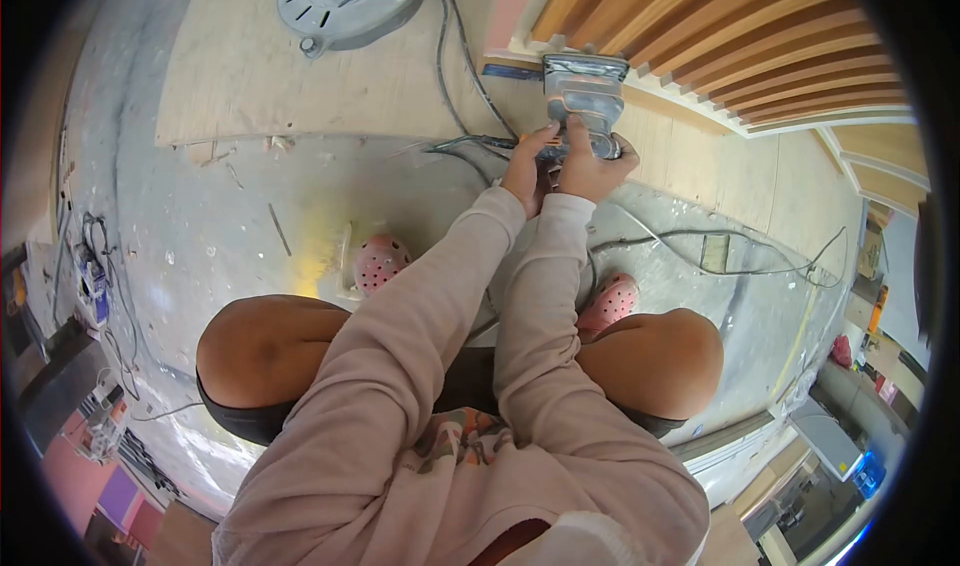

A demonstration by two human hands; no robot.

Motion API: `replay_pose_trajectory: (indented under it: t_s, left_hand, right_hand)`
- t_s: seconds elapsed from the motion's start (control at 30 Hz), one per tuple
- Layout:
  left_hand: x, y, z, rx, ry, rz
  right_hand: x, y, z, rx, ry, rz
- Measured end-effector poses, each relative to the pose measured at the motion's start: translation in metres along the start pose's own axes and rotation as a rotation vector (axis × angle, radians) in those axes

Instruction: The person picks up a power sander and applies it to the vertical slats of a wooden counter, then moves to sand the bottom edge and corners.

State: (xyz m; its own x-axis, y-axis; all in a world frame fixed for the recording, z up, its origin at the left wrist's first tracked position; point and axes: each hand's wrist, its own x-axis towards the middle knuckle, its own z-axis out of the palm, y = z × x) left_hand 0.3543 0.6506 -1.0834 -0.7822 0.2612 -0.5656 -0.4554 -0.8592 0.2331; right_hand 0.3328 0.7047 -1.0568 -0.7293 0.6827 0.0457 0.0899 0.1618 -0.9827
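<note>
Both my hands are on a grey and orange power sander (585,96) at the upper middle of the head view. My left hand (527,171) closes round the left side of its rear end, beside the black cord. My right hand (592,166) wraps round the right side of the same end, with one finger laid forward along the body. The sander's flat front pad lies against the pale lower edge of a slatted wooden panel (740,46). My palms and the underside of the grip are hidden.
A round grey cable reel (350,1) rests on a plywood sheet (240,86) at the upper left. Black cables (690,234) run over the grey floor. Pink clogs (381,263) show below my arms. Cluttered tools (93,286) lie at far left.
</note>
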Motion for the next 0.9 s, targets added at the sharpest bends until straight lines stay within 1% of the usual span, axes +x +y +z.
replay_pose_trajectory:
  t_s: [0.07,0.13,0.2,0.23,0.27,0.3,0.33,0.37,0.4,0.43,0.47,0.5,0.57,0.63,0.67,0.73,0.77,0.87,0.9]
  left_hand:
    - [-0.001,0.005,-0.009,-0.127,-0.021,0.003]
    - [-0.001,0.010,-0.017,-0.174,-0.015,0.010]
    - [-0.006,0.017,-0.019,-0.218,-0.008,0.014]
    - [-0.009,0.020,-0.020,-0.229,0.003,0.063]
    - [-0.011,0.023,-0.023,-0.238,0.013,0.112]
    - [-0.012,0.025,-0.026,-0.235,0.014,0.102]
    - [-0.013,0.028,-0.028,-0.213,0.048,0.137]
    - [-0.014,0.030,-0.030,-0.185,0.077,0.169]
    - [-0.015,0.032,-0.034,-0.169,0.069,0.146]
    - [-0.016,0.034,-0.037,-0.152,0.036,0.152]
    - [-0.016,0.036,-0.039,-0.135,-0.001,0.155]
    - [-0.017,0.038,-0.038,-0.116,-0.021,0.122]
    - [-0.022,0.040,-0.036,-0.063,0.004,0.015]
    - [-0.023,0.036,-0.030,0.040,0.002,-0.021]
    - [-0.024,0.033,-0.027,0.121,0.014,-0.027]
    - [-0.022,0.025,-0.022,0.152,-0.038,-0.094]
    - [-0.020,0.022,-0.018,0.151,-0.074,-0.123]
    - [-0.021,0.019,-0.004,0.169,-0.096,-0.152]
    - [-0.019,0.020,0.000,0.166,-0.104,-0.168]
  right_hand:
    - [-0.011,0.005,0.006,0.011,-0.018,-0.026]
    - [-0.019,0.012,0.012,0.028,-0.037,-0.053]
    - [-0.027,0.017,0.018,-0.046,-0.055,-0.152]
    - [-0.030,0.020,0.021,-0.051,-0.051,-0.150]
    - [-0.034,0.022,0.024,-0.105,-0.042,-0.245]
    - [-0.037,0.024,0.027,-0.160,-0.032,-0.337]
    - [-0.041,0.026,0.029,-0.165,-0.021,-0.333]
    - [-0.045,0.025,0.031,-0.123,-0.039,-0.301]
    - [-0.047,0.025,0.032,-0.083,-0.047,-0.269]
    - [-0.050,0.026,0.032,-0.090,-0.009,-0.267]
    - [-0.051,0.025,0.032,-0.043,-0.041,-0.163]
    - [-0.052,0.024,0.032,0.008,-0.072,-0.063]
    - [-0.048,0.027,0.028,0.009,-0.027,-0.038]
    - [-0.037,0.038,0.025,0.158,-0.045,0.072]
    - [-0.031,0.036,0.021,0.162,-0.002,0.074]
    - [-0.016,0.023,0.009,0.178,-0.017,0.271]
    - [-0.009,0.019,0.003,0.190,0.012,0.264]
    - [0.009,0.007,-0.013,0.311,-0.075,0.457]
    - [0.013,0.005,-0.010,0.307,-0.100,0.452]
